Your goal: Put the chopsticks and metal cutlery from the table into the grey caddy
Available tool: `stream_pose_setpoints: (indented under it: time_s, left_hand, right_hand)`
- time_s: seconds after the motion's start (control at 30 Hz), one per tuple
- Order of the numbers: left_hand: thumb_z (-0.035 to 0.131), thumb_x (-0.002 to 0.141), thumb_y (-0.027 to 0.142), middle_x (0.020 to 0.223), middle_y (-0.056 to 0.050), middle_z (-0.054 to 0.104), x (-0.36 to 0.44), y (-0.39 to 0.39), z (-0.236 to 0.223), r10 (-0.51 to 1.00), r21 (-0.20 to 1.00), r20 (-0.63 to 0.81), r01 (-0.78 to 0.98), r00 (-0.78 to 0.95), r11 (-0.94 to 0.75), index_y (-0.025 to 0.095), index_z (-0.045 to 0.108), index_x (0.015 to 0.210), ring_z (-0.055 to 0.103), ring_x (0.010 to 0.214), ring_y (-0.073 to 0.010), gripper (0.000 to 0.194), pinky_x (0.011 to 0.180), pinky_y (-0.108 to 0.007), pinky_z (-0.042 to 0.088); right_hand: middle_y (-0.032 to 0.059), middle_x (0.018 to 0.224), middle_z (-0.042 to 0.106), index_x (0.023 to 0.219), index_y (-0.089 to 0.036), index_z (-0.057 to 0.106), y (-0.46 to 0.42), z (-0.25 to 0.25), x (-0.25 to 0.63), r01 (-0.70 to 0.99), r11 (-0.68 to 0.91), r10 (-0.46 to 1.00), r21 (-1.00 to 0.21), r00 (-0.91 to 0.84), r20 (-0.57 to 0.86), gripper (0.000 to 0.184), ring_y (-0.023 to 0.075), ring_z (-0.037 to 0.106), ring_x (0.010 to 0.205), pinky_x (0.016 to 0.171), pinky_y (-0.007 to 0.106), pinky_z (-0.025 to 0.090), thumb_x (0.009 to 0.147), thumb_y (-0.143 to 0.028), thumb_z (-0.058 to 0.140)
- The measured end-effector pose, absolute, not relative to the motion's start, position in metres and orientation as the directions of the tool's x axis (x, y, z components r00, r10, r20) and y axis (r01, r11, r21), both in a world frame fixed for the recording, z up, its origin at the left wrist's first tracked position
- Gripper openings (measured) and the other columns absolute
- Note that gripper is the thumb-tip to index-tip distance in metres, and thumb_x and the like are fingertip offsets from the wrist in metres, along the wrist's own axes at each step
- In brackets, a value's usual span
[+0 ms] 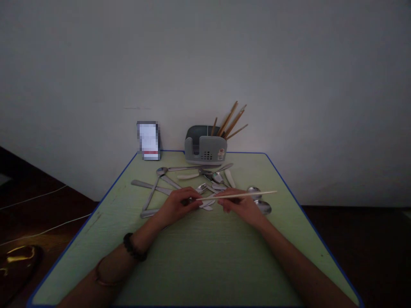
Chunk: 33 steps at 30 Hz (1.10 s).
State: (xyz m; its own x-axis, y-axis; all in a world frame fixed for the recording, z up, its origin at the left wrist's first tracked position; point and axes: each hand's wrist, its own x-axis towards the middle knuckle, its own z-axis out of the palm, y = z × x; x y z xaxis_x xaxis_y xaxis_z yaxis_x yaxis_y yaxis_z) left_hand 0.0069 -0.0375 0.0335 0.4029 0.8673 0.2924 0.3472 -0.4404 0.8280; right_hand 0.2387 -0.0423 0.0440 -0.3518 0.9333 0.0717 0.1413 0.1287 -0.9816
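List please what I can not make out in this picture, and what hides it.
All in the head view:
- Phone screen: blurred into blocks.
- Lower ends of the upright sticks: behind the holder's front wall.
- Sticker print: too small.
- Handles of the two spoons at right: behind the right hand.
- Both forearms: cut off by the bottom edge.

A thin, pale wooden stick (238, 195), straight and smooth-looking, is held by the right hand (242, 205), just right of the frame's center. It lies nearly level, its right end tipped slightly upward and reaching past the fingers. Its left end meets the fingertips of the left hand (183, 204), where its exact tip is hard to make out.
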Motion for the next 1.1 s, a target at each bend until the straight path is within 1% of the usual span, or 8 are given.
stream_pose_setpoints:
  time_s: [0.1, 0.2, 0.3, 0.43, 0.6, 0.87, 1.0, 1.1]
  left_hand:
    - [0.063, 0.080, 0.035, 0.079, -0.006, 0.068, 0.007, -0.038, 0.036, 0.885, 0.834, 0.309, 0.349, 0.349, -0.428, 0.019, 0.072, 0.082, 0.059, 0.067, -0.0155, 0.018, 0.057, -0.022, 0.046]
    - [0.061, 0.081, 0.034, 0.077, -0.005, 0.067, 0.007, -0.038, 0.035, 0.902, 0.834, 0.334, 0.359, 0.273, -0.418, 0.019, 0.070, 0.079, 0.060, 0.064, -0.0145, 0.018, 0.055, -0.022, 0.047]
    - [0.062, 0.080, 0.034, 0.076, -0.004, 0.066, 0.006, -0.037, 0.032, 0.922, 0.847, 0.337, 0.367, 0.190, -0.385, 0.018, 0.068, 0.078, 0.059, 0.060, -0.0130, 0.017, 0.053, -0.021, 0.047]
    - [0.063, 0.079, 0.034, 0.075, -0.002, 0.065, 0.006, -0.035, 0.027, 0.934, 0.851, 0.318, 0.384, 0.164, -0.357, 0.018, 0.066, 0.080, 0.058, 0.057, -0.0117, 0.016, 0.051, -0.020, 0.045]
    - [0.061, 0.081, 0.035, 0.070, -0.001, 0.064, 0.006, -0.034, 0.028, 0.923, 0.816, 0.335, 0.430, 0.191, -0.386, 0.018, 0.065, 0.077, 0.058, 0.060, -0.0129, 0.018, 0.057, -0.021, 0.046]
    - [0.054, 0.084, 0.032, 0.067, -0.001, 0.063, 0.001, -0.031, 0.029, 0.918, 0.773, 0.337, 0.494, 0.210, -0.397, 0.017, 0.061, 0.070, 0.058, 0.064, -0.0139, 0.022, 0.062, -0.023, 0.044]
    - [0.051, 0.086, 0.032, 0.069, 0.000, 0.062, 0.001, -0.029, 0.028, 0.914, 0.771, 0.343, 0.491, 0.217, -0.406, 0.017, 0.060, 0.073, 0.057, 0.066, -0.0136, 0.022, 0.063, -0.023, 0.043]
    - [0.050, 0.086, 0.032, 0.070, 0.000, 0.061, 0.001, -0.028, 0.029, 0.921, 0.782, 0.350, 0.488, 0.169, -0.387, 0.017, 0.058, 0.074, 0.055, 0.067, -0.0138, 0.021, 0.064, -0.024, 0.043]
  right_hand:
    - [-0.0008, 0.064, 0.062, 0.089, -0.025, 0.071, -0.042, 0.045, 0.238, 0.137, 0.094, 0.943, -0.986, -0.330, 0.044, 0.031, 0.0129, 0.054, 0.051, 0.049, 0.025, 0.047, 0.072, -0.051, 0.067]
    - [-0.0021, 0.053, 0.059, 0.076, -0.021, 0.068, -0.040, 0.046, 0.239, 0.120, 0.090, 0.958, -0.989, -0.280, 0.053, 0.034, 0.0118, 0.053, 0.046, 0.047, 0.024, 0.044, 0.076, -0.054, 0.061]
    - [-0.0016, 0.047, 0.056, 0.063, -0.019, 0.061, -0.036, 0.045, 0.242, 0.045, 0.096, 0.984, -0.994, -0.157, 0.088, 0.039, 0.0106, 0.050, 0.041, 0.044, 0.023, 0.040, 0.078, -0.054, 0.058]
    - [-0.0011, 0.049, 0.057, 0.064, -0.018, 0.059, -0.032, 0.047, 0.245, -0.021, 0.107, 0.994, -0.994, 0.017, 0.106, 0.037, 0.0099, 0.048, 0.037, 0.040, 0.023, 0.037, 0.076, -0.054, 0.061]
    - [0.0008, 0.055, 0.061, 0.065, -0.018, 0.060, -0.035, 0.054, 0.245, 0.048, 0.169, 0.983, -0.984, 0.071, 0.172, 0.037, 0.0099, 0.050, 0.038, 0.040, 0.023, 0.039, 0.077, -0.053, 0.062]
    - [0.0012, 0.063, 0.066, 0.077, -0.017, 0.063, -0.029, 0.072, 0.257, 0.245, 0.341, 0.895, -0.908, 0.211, 0.393, 0.031, 0.0109, 0.058, 0.044, 0.044, 0.022, 0.046, 0.083, -0.047, 0.057]
    - [0.0004, 0.067, 0.067, 0.078, -0.017, 0.062, -0.019, 0.092, 0.255, 0.352, 0.456, 0.796, -0.817, 0.248, 0.551, 0.029, 0.0101, 0.060, 0.046, 0.046, 0.022, 0.048, 0.085, -0.045, 0.055]
    - [-0.0005, 0.067, 0.066, 0.079, -0.017, 0.061, -0.008, 0.112, 0.250, 0.473, 0.535, 0.695, -0.700, 0.225, 0.683, 0.029, 0.0093, 0.060, 0.045, 0.046, 0.021, 0.048, 0.087, -0.044, 0.054]
